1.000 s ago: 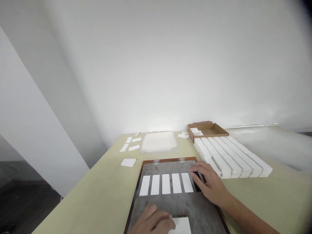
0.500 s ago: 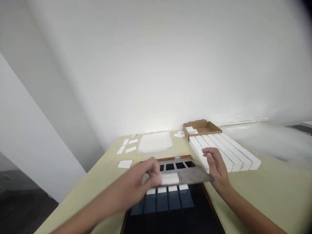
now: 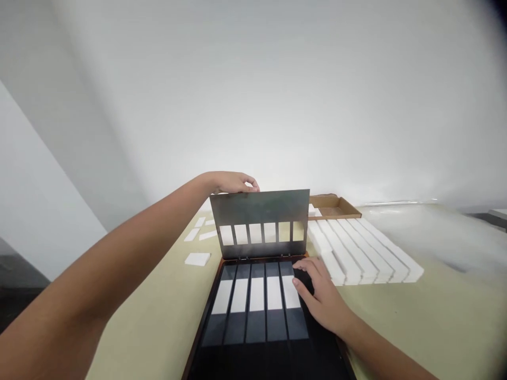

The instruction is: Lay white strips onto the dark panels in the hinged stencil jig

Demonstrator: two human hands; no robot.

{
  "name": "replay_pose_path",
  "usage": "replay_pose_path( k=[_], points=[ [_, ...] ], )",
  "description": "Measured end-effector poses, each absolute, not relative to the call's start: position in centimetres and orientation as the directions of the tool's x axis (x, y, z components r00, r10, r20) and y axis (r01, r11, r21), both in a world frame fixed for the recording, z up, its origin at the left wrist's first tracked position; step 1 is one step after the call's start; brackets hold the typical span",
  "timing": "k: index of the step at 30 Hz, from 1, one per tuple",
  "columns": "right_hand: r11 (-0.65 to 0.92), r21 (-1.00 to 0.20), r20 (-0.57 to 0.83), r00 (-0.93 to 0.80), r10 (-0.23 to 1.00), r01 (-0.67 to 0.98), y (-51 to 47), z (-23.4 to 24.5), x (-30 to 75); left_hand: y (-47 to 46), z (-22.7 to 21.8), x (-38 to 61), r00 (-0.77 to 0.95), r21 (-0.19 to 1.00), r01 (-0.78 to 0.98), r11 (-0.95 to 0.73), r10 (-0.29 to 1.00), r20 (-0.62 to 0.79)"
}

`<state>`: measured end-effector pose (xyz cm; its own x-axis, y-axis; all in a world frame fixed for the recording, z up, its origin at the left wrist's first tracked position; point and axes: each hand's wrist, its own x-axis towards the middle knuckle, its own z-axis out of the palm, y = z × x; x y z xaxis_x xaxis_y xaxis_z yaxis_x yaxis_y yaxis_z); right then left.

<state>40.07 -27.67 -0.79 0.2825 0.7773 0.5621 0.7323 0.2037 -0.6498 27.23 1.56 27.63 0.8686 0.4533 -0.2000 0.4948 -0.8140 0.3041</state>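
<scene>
My left hand [image 3: 232, 183] grips the top left edge of a hinged metal stencil plate [image 3: 260, 207] and holds it upright. The plate has a row of rectangular slots through which white shows. Under it lies a dark base board [image 3: 253, 322] with several white strips [image 3: 256, 293] side by side. My right hand [image 3: 320, 298] rests on the board's right side, its fingers apart and flat, its fingertips touching the rightmost white strip [image 3: 290, 291].
Long rows of stacked white pieces [image 3: 360, 250] lie to the right on the yellowish table [image 3: 415, 316]. A shallow cardboard tray [image 3: 335, 207] sits behind them. Loose white pieces [image 3: 197, 258] lie at the left, near the wall.
The metal plate, flat on the board a second ago, has been swung up to upright by my left hand. My right hand moved from the plate's edge down onto the uncovered strips.
</scene>
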Motion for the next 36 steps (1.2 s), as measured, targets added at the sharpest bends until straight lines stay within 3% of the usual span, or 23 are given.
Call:
replay_pose_path(
  k=[8, 15, 21, 26, 29, 33, 36],
  points=[
    [0.138, -0.659, 0.471, 0.263, 0.842, 0.739, -27.7, -1.1, 39.9, 3.3, 23.4, 27.6, 0.877, 0.17, 0.453, -0.875, 0.472, 0.087],
    [0.12, -0.643, 0.473, 0.269, 0.839, 0.756, -27.6, -1.2, 40.2, 3.7, 20.3, 27.7, 0.873, 0.029, 0.451, -0.892, 0.448, 0.192],
    [0.151, -0.593, 0.463, 0.182, 0.867, 0.791, -27.6, -1.0, 40.3, 5.1, 19.2, 28.3, 0.865, 0.002, 0.443, -0.897, 0.427, 0.263],
    [0.145, -0.572, 0.448, 0.159, 0.88, 0.807, -27.7, -0.8, 40.2, 3.4, 18.7, 27.4, 0.862, 0.01, 0.341, -0.94, 0.316, 0.396],
    [0.146, -0.567, 0.445, 0.151, 0.883, 0.811, -27.8, -0.9, 40.2, -0.2, 15.9, 23.8, 0.847, 0.009, 0.256, -0.967, 0.229, 0.48],
    [0.166, -0.533, 0.45, 0.112, 0.886, 0.83, -28.0, -0.7, 40.4, -5.1, 9.9, 16.0, 0.917, 0.001, 0.051, -0.999, 0.048, 0.395],
    [0.192, -0.482, 0.433, 0.042, 0.9, 0.855, -28.3, -0.3, 40.6, -7.0, 6.3, 10.8, 0.934, 0.076, -0.009, -0.997, 0.018, 0.356]
  ],
)
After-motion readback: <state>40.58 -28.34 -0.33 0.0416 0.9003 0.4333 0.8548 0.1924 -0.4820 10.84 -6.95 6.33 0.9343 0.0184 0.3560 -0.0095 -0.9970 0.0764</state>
